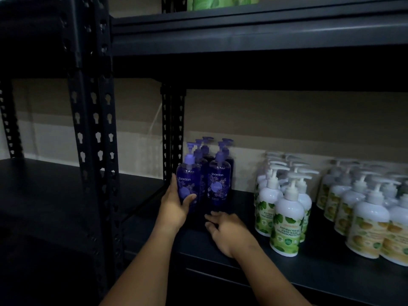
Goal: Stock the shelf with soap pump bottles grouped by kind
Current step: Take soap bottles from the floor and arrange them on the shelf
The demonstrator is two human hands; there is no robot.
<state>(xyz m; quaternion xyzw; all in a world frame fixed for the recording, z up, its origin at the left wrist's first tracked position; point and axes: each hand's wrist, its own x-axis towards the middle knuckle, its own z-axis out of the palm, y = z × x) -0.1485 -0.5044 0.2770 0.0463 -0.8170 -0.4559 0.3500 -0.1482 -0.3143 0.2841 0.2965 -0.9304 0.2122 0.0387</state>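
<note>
1. Purple pump bottle (188, 186) stands at the front left corner of the purple group (217, 164), close against the black upright post (173, 133). Your left hand (174, 206) grips it low on the body, thumb across the label and fingers wrapped round the far side.

2. Your right hand (229, 230) lies apart from the left, fingers relaxed and spread just above or on the shelf board (320, 268), in front of the neighbouring purple bottle (219, 184). It holds nothing. Contact with that bottle cannot be confirmed; the light is poor.

3. Judgement: the step in hand is seating the gripped bottle squarely into its row. Do it well by setting the base flat, label forward, touching or just beside its neighbour, and level with the front line of the second bottle.

4. Keep the grip low, as you have it; the tall pump head makes the bottle top-heavy, and a nudge could topple those behind.

5. White bottles with green leaf labels (287, 217) stand well apart to the right, and a white group with yellow labels (368, 221) beyond them. Keep the gap between purple and green clear, so that the kinds stay separate.

6. Green packs (220, 2) sit on the upper shelf; they are no part of this step.
</note>
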